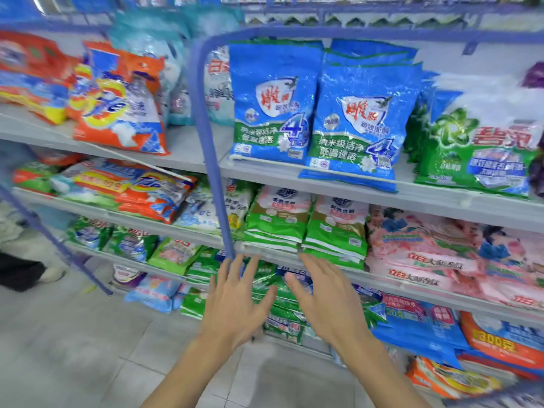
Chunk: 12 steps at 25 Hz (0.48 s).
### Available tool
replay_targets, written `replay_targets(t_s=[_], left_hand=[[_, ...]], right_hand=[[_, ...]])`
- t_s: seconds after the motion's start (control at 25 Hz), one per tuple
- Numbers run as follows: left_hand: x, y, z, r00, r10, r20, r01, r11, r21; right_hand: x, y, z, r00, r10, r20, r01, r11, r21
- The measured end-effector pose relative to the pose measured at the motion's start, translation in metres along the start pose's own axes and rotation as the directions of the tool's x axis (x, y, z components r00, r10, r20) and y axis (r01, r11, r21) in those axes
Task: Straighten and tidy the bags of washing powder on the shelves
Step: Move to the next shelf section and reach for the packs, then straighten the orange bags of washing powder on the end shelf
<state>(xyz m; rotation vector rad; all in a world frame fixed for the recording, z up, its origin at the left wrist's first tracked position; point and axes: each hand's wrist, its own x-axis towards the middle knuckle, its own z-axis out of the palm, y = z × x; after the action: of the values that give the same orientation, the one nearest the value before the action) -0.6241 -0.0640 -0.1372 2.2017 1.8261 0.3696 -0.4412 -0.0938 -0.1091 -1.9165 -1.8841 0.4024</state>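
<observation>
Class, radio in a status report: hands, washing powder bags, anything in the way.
Left hand, right hand open, empty. Green-and-white bags stacked, not gripped. Blue post by left hand.

Non-task stuff: blue metal post (pixel 213 160) runs from centre up toward 11 o'clock, then bends into a blue top bar (pixel 353 32) heading out to 2 o'clock. Second blue bar (pixel 59 245) slants down at 8 o'clock, its foot on the grey tiled floor (pixel 73 334), which fills 6–8 o'clock. White shoe (pixel 51 273) and dark trouser leg (pixel 17 275) at the 8–9 o'clock edge, on the tiles, near that slanted bar. Thin white rod (pixel 132 157) lies tilted at 10 o'clock. Row of dark pointed shapes (pixel 353 22) at 1 o'clock, too blurred to identify.
</observation>
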Motion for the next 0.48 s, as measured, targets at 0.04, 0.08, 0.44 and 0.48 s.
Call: replay_targets(t_s=[0.04,0.08,0.44,0.48], left_hand=[[-0.007,-0.004,-0.009,1.0,-0.016,-0.017,0.016,1.0,-0.002],[-0.014,-0.011,-0.017,0.999,-0.026,-0.035,0.027,1.0,0.009],[-0.054,-0.083,-0.08,0.977,-0.153,-0.151,0.15,0.988,-0.034],[-0.056,-0.093,-0.087,0.972,-0.166,-0.167,0.16,0.986,-0.05]], right_hand=[[-0.003,-0.007,-0.001,1.0,-0.017,0.013,0.017,1.0,0.016],[-0.004,-0.014,0.0,0.999,-0.031,0.027,0.03,0.999,0.036],[0.007,-0.109,0.031,0.977,-0.185,0.103,0.17,0.976,0.138],[0.009,-0.121,0.037,0.975,-0.191,0.114,0.172,0.973,0.154]])
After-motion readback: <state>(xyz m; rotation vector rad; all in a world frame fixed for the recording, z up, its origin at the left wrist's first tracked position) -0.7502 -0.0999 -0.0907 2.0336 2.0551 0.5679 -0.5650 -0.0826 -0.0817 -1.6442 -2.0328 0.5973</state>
